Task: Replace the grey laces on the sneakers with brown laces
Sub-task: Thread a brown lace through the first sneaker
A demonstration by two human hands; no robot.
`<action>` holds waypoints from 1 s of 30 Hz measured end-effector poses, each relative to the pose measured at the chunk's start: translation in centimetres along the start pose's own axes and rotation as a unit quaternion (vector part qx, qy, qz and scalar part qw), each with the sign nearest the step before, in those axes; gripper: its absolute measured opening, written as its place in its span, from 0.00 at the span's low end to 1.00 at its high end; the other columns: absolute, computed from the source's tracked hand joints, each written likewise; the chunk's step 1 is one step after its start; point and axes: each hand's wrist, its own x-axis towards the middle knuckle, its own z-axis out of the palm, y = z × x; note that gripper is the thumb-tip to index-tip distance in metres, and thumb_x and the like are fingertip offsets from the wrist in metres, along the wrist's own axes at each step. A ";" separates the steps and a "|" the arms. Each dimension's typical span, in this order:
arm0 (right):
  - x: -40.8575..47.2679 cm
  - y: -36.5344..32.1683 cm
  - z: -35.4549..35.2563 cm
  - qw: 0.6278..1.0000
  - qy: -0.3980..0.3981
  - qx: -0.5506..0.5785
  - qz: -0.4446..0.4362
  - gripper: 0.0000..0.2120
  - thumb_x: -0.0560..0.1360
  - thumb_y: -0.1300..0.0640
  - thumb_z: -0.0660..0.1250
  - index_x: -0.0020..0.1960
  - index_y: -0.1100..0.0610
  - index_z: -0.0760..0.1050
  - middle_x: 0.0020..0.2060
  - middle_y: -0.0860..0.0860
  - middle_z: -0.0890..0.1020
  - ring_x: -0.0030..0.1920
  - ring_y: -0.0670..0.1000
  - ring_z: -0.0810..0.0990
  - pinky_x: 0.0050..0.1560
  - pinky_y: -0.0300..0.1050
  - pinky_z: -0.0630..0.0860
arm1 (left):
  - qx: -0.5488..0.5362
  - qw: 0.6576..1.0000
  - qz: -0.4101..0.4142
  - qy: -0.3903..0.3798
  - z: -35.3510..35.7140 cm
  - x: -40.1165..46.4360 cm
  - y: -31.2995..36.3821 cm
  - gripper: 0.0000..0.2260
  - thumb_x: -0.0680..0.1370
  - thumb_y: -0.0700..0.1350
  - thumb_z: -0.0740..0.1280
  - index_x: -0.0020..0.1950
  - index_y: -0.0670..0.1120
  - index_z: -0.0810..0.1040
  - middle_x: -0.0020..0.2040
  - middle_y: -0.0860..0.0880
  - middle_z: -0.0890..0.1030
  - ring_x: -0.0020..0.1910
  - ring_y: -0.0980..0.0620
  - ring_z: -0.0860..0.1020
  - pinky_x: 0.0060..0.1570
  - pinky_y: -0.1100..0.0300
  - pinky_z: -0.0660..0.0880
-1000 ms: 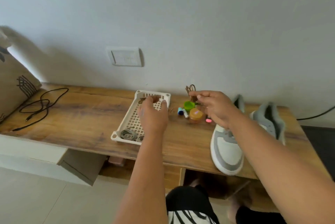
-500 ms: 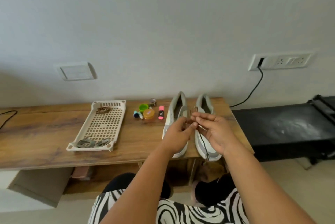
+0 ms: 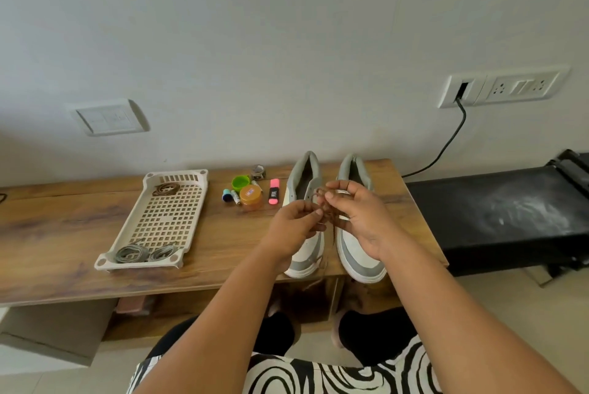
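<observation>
Both forearms reach forward over the lap, wrists bent so the hands meet above the two sneakers [image 3: 360, 243] on the tabletop [image 3: 63, 234]. The left hand [image 3: 294, 226] has its fingers curled, pinching a bunched brown lace [image 3: 328, 218]; the right hand [image 3: 363, 218], palm turned inward, pinches the same lace from the other side, fingers bent. A strand hangs down between the shoes. To the left, a white tray [image 3: 127, 234] holds coiled grey laces [image 3: 140, 252] at its near end and another brown lace coil [image 3: 165, 189] at the far end.
</observation>
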 end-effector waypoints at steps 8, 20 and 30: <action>1.8 0.3 -2.8 0.951 0.180 -0.250 -0.041 0.06 0.79 0.58 0.66 0.50 0.47 0.77 0.51 0.48 0.80 0.54 0.50 0.78 0.45 0.42 0.74 | -0.057 0.980 0.065 0.182 -2.4 1.2 0.3 0.06 0.81 0.40 0.66 0.45 0.47 0.81 0.40 0.50 0.82 0.42 0.53 0.78 0.46 0.60 0.74; 1.6 2.5 1.0 0.926 -0.101 -0.354 -0.083 0.10 0.80 0.53 0.64 0.59 0.40 0.74 0.48 0.42 0.82 0.54 0.45 0.80 0.58 0.44 0.76 | -0.136 0.985 0.109 0.006 -2.7 0.4 1.7 0.10 0.83 0.42 0.60 0.54 0.43 0.80 0.38 0.55 0.80 0.38 0.57 0.75 0.41 0.63 0.71; 1.9 1.3 -1.7 0.926 0.026 -0.367 -0.080 0.10 0.81 0.49 0.62 0.47 0.49 0.81 0.44 0.50 0.83 0.47 0.51 0.79 0.47 0.44 0.73 | -0.451 0.880 0.095 0.112 -7.3 0.7 2.9 0.16 0.83 0.54 0.57 0.39 0.48 0.72 0.35 0.51 0.78 0.38 0.54 0.78 0.43 0.59 0.73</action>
